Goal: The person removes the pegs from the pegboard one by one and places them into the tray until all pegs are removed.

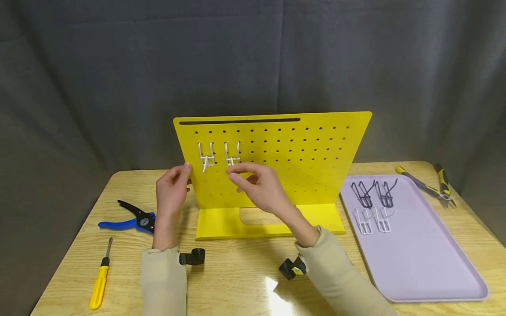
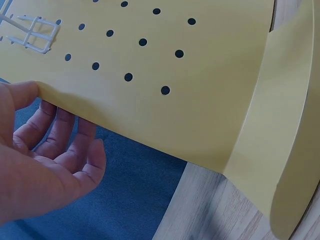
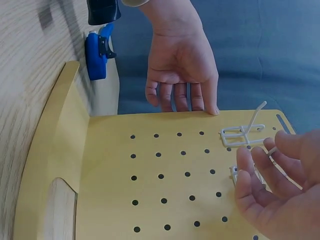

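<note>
Beige sleeves [image 1: 164, 281] reach forward toward an upright yellow board [image 1: 336, 120]. One hand, the left hand [image 1: 172, 188], grasps the board's side edge, thumb in front and fingers behind, presumably to keep it steady. Its partner, the right hand [image 1: 258, 186], pinches the jutting prong of a white wire hook [image 1: 232, 158], apparently to control its angle; the hook's frame lies against the board, just beyond those fingertips. Between the two grips hangs another white hook [image 1: 207, 157]. Well right of the pinch, a lilac tray [image 1: 427, 263] holds more hooks [image 1: 366, 202], probably for easy reach.
</note>
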A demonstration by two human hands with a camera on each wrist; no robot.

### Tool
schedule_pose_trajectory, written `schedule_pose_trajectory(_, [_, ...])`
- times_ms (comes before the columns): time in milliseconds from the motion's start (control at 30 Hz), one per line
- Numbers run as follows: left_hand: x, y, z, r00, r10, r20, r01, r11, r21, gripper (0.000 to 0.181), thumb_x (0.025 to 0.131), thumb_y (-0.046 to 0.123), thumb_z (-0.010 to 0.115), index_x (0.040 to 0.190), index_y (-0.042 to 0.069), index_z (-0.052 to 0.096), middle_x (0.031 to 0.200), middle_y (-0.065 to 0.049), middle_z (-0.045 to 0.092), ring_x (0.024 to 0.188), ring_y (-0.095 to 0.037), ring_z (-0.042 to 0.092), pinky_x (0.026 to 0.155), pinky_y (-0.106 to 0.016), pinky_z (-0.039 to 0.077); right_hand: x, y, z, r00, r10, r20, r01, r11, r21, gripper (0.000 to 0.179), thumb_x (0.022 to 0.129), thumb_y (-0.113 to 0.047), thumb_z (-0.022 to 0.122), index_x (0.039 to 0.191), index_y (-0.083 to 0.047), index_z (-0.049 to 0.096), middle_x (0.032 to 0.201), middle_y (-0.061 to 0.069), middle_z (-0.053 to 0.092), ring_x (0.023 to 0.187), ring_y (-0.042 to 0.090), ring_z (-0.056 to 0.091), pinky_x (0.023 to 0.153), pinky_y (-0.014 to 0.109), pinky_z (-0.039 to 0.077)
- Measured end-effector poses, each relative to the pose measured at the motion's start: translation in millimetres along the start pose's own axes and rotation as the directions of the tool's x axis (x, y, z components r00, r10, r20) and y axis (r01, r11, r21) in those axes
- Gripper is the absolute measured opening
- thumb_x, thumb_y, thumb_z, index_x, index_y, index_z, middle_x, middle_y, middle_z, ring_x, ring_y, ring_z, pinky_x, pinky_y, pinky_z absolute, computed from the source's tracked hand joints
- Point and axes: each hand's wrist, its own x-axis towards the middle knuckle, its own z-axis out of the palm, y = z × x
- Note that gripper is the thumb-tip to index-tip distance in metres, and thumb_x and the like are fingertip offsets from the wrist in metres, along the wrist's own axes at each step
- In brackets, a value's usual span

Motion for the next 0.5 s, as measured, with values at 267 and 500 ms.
schedule_pose_trajectory(267, [1.3, 1.2, 0.7, 1.0, 0.01, 0.0, -0.01, 1.0, 0.011, 0.044, 0.096, 0.041, 0.056, 0.112, 0.001, 0.066, 0.094, 0.0, 0.062, 0.08, -0.009, 0.06, 0.073, -0.028, 0.045, -4.2, 10, 1, 1.0, -0.026, 0.017, 0.025, 0.999, 0.041, 0.021, 0.097, -0.015, 0.059, 0.113, -0.005, 0.068, 0.113, 0.009, 0.066, 0.071, 0.018, 0.066, 0.042, 0.026, 0.03])
schedule_pose_trajectory(500, [0.3, 1.9, 0.4, 1.0, -0.018, 0.0, 0.018, 1.0, 0.008, 0.044, 0.096, 0.041, 0.055, 0.113, 0.001, 0.065, 0.098, -0.005, 0.062, 0.082, -0.01, 0.059, 0.076, -0.031, 0.045, -7.7, 8, -3, 0.996, -0.071, 0.048, 0.066, 0.992, 0.104, 0.021, 0.098, -0.01, 0.056, 0.112, -0.001, 0.067, 0.113, 0.011, 0.066, 0.072, 0.019, 0.065, 0.05, 0.027, 0.04])
